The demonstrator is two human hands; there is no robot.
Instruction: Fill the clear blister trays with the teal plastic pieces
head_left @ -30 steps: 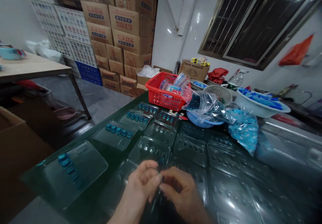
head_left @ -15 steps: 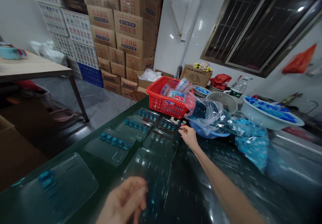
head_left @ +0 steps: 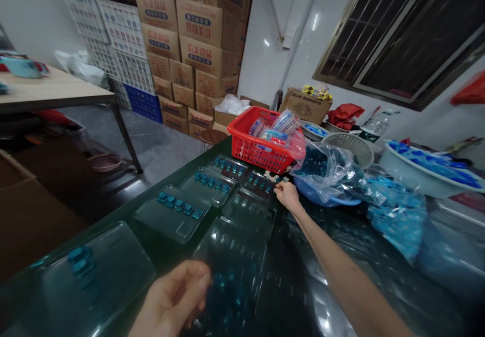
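Observation:
My right hand (head_left: 288,195) reaches to the far end, its fingertips pinched together at the edge of a clear tray (head_left: 256,185) with small blue pieces. Close by lie small whitish pieces (head_left: 273,176). Whatever those fingers pinch is too small to name. In front, my left hand (head_left: 176,296) is closed, thumb against curled fingers; any content is hidden. It is nearest to a clear moulded tray (head_left: 231,241) without blue pieces in its upper row. Another clear tray (head_left: 180,226) to the left bears a row of blue blocks (head_left: 179,204).
A red basket (head_left: 261,151) of clear packs stands at the table's far end. Right of it are a blue basin (head_left: 322,198) under a plastic bag, a bag of blue pieces (head_left: 397,215) and a pale basin (head_left: 405,170). Stacked cartons (head_left: 200,23) stand behind.
The view has shifted slightly. My right hand stays by the far tray and the whitish pieces, its fingers now pointing lower. My left hand has moved a little to the left, still curled.

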